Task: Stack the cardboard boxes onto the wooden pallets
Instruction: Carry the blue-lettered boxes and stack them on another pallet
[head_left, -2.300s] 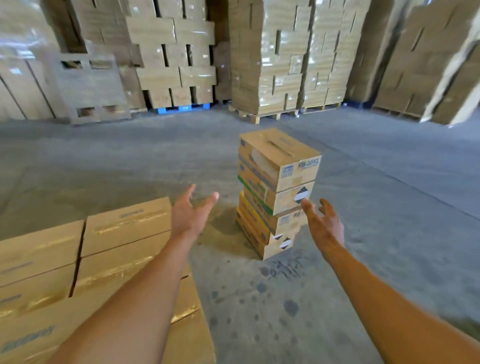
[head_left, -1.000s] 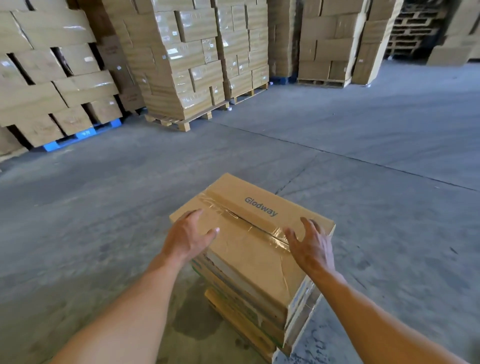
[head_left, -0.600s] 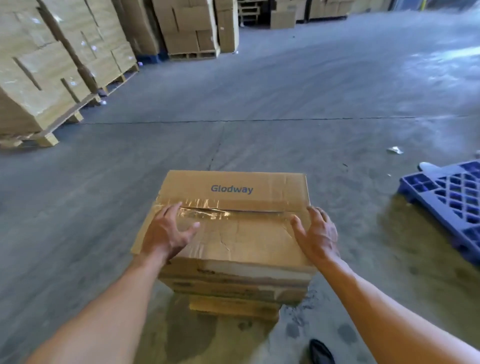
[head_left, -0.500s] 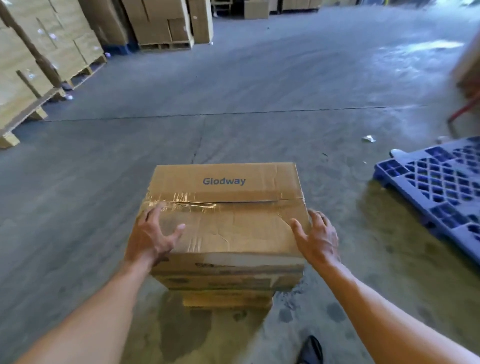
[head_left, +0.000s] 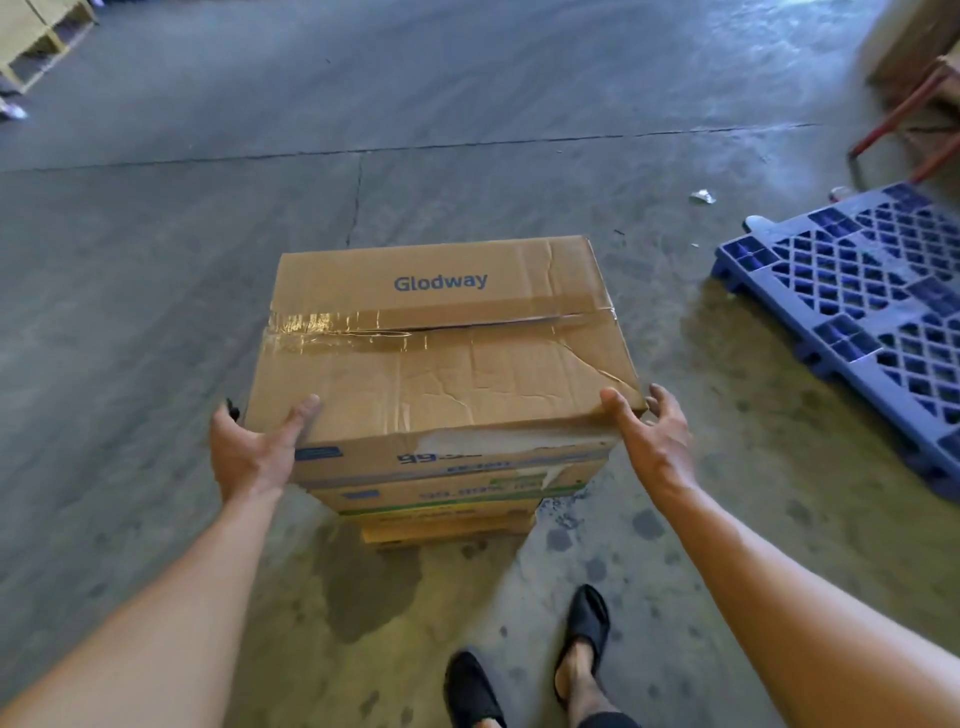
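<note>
A taped cardboard box (head_left: 441, 343) marked "Glodway" tops a small stack of boxes (head_left: 447, 512) on the concrete floor, right in front of me. My left hand (head_left: 254, 449) holds its near left corner, thumb on the top face and fingers down the side. My right hand (head_left: 649, 441) clasps the near right corner, thumb on the top edge and fingers round the side. A wooden pallet (head_left: 36, 36) loaded with boxes shows at the top left corner.
A blue plastic pallet (head_left: 862, 312) lies on the floor to the right. Behind it stands a red metal frame (head_left: 904, 114) with a box on it. My two feet in black shoes (head_left: 530, 660) stand just behind the stack. A scrap of litter (head_left: 702, 196) lies on the floor.
I walked up to the stack and round it. Both hands slid from the box's top face to its near corners, and my view tilted further down.
</note>
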